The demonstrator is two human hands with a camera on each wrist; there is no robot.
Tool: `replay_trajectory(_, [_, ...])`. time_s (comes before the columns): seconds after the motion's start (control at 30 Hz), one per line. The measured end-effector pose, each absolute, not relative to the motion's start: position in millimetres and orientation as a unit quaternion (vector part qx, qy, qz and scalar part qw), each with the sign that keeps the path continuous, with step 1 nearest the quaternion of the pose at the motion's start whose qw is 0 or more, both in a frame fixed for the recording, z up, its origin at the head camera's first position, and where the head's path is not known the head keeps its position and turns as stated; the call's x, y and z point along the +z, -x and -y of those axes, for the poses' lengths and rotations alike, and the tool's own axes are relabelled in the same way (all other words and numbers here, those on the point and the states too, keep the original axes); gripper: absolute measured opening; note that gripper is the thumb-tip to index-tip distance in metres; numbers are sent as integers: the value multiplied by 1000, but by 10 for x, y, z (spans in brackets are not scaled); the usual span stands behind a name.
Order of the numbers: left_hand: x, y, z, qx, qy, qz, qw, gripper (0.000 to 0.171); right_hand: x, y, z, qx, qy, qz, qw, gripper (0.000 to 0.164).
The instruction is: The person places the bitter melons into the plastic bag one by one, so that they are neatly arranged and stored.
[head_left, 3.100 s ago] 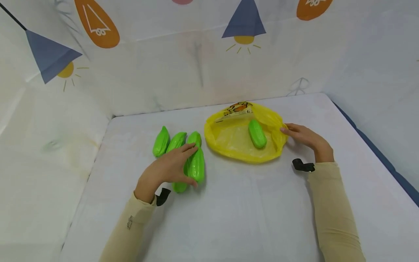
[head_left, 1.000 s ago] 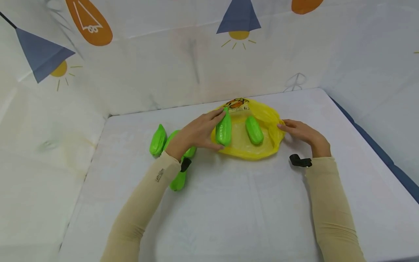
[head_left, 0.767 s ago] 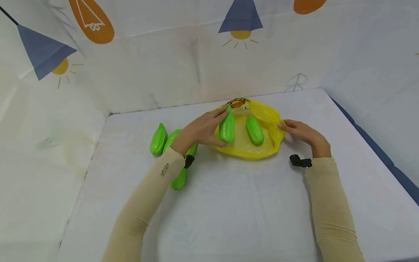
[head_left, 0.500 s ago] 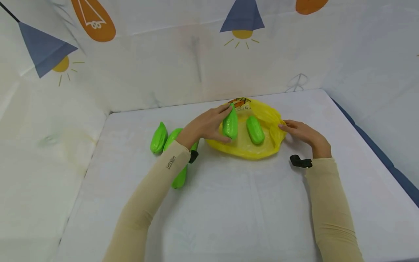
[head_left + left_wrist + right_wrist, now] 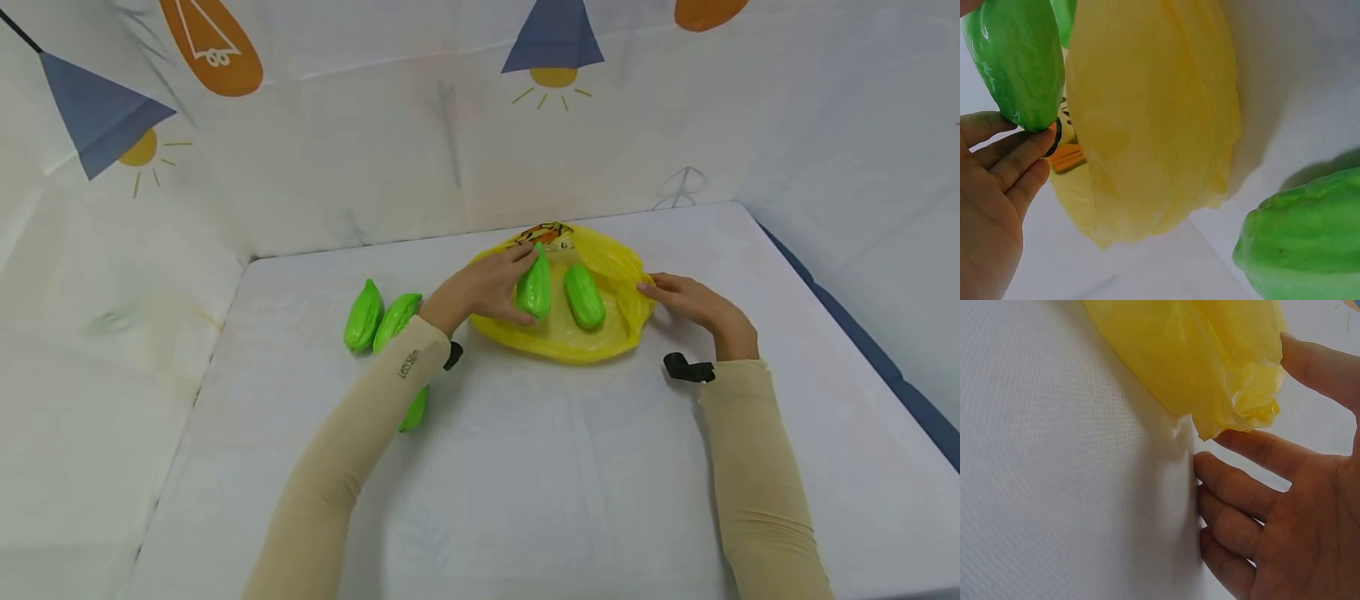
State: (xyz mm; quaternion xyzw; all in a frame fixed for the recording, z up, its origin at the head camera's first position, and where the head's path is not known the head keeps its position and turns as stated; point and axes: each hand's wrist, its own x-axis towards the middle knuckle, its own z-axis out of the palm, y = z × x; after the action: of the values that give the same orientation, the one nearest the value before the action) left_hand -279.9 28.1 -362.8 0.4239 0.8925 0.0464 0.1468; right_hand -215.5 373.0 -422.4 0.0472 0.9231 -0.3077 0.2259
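Observation:
A glossy, ridged green gourd (image 5: 536, 290) is held between the thumb and fingers of my left hand (image 5: 486, 286), over the left part of the yellow plastic bag (image 5: 581, 354). In the left wrist view, the fingertips touch the tapered end of this gourd (image 5: 1019, 62), beside the bag's outer side (image 5: 1154, 125). Another green gourd (image 5: 585, 297) lies inside the bag. My right hand (image 5: 701, 310) pinches the bag's right edge; in the right wrist view, thumb and index finger grip the crumpled yellow plastic (image 5: 1247, 394), the other fingers below it.
On the white table (image 5: 570, 483), left of the bag, lie more green gourds: one at the far left (image 5: 364, 317), one beside it (image 5: 396, 322), and one (image 5: 414, 410) partly hidden by my left forearm. A printed white sheet (image 5: 360, 150) rises behind the table.
My left hand has picked a gourd from the group on the left and carried it right, over the bag's opening. The right hand has stayed at the bag's edge.

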Motion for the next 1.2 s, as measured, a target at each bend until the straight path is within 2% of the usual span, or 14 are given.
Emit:
replay_trajectory(0.63, [-3766, 2841, -486, 37, -397, -899, 181, 108, -4216, 2129, -3731, -304, -34, -928, 211, 95])
replay_trajectory(0.87, [-3798, 2863, -507, 34, -379, -902, 203, 108, -4220, 2169, -3717, -289, -39, -931, 218, 99])
replay_trajectory(1.2, [-3921, 2902, -593, 20, -361, -909, 207, 109, -4207, 2139, -3724, -290, -43, -931, 216, 98])
